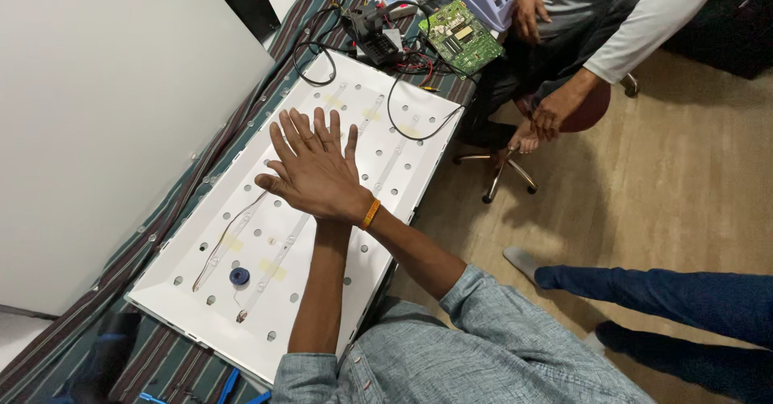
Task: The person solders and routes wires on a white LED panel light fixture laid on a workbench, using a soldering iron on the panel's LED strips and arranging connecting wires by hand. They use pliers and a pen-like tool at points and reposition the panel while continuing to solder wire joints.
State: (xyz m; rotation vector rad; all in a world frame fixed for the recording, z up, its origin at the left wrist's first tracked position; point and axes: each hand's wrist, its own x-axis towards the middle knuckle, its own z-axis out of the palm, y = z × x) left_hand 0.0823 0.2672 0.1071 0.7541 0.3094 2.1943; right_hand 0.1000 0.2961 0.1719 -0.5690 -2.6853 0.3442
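Both hands are lying flat, one stacked on the other, fingers spread and gripping nothing: right hand (322,180) on top, left hand (342,142) beneath, pressing the white panel (386,203) at its centre on the striped worktop (173,211). Risks: pressure may be cracking the LED strips (278,255); the black cable (419,134) at 1 o'clock may snag.

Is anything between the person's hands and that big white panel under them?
Nothing visible. The hands, laid one over the other with fingers spread, hover over or rest on the white panel near its middle; contact cannot be told. The black cable lies farther off.
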